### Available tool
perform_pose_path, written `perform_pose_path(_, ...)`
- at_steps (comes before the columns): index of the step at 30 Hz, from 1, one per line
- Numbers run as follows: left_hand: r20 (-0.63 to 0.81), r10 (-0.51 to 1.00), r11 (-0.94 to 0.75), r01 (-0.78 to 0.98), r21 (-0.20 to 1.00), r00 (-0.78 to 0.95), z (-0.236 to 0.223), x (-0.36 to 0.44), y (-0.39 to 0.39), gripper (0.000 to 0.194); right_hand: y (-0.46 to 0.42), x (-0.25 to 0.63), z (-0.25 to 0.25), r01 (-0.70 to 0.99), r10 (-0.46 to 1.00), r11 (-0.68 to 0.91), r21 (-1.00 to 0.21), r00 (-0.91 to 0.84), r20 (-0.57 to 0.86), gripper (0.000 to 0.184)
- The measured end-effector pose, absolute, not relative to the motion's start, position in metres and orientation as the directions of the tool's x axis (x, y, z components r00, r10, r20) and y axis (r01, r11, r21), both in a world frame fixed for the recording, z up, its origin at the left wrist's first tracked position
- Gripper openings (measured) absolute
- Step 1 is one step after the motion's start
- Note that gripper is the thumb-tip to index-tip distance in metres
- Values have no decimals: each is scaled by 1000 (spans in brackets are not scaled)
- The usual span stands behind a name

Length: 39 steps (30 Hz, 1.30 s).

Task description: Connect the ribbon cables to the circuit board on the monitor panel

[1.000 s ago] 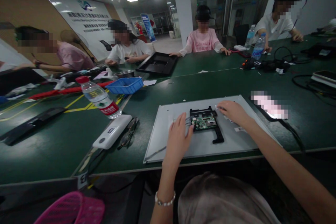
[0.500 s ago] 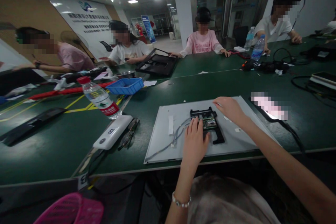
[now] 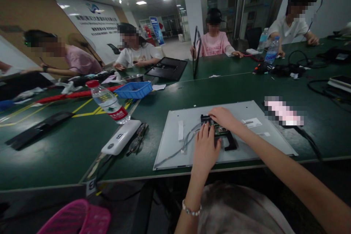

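Observation:
A black plastic bracket with a green circuit board lies on a flat silver panel in front of me. My left hand rests on the left side of the bracket, fingers stretched out over the board's edge. Grey cables run out from beneath those fingers to the panel's lower left. At the bracket's upper edge, my right hand is closed, fingertips pointing down beside the left fingers. What its fingers hold, if anything, is hidden.
A white power bank, glasses and a water bottle stand left of the panel. A lit phone lies to the right. Beyond are a blue tray and several people; one person holds up a thin frame.
My right hand has moved left from the panel's upper right onto the bracket's top edge. My left hand stays put. Across the table, a person has raised a thin frame upright off a black panel.

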<state>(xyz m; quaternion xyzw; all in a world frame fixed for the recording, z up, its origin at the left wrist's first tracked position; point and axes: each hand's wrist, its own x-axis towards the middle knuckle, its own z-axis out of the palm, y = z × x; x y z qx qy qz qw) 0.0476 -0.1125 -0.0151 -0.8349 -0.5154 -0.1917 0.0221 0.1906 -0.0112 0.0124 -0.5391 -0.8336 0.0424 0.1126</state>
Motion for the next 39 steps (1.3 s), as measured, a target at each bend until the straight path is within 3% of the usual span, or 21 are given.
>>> perform_pose_path(9, 340, 853, -469, 868, 165, 397, -15, 47, -113, 47, -9, 200, 7, 847, 894, 442, -297, -387, 227, 27)
perform_pose_path(18, 345, 852, -473, 863, 178, 395, -13, 47, -113, 46, -30, 269, 5, 818, 897, 411, -403, -284, 338, 30)
perform_pose_path(23, 341, 850, -475, 864, 166, 402, -13, 47, -113, 47, -46, 301, -10, 835, 930, 331, -439, -210, 302, 29)
perform_pose_path(30, 337, 852, -469, 869, 156, 400, -12, 48, -113, 47, -58, 312, -19, 782, 923, 377, -496, -275, 267, 23)
perform_pose_path(39, 335, 853, -471, 867, 162, 400, -11, 47, -114, 46, -57, 319, -29, 734, 960, 279, -619, -211, 183, 23)
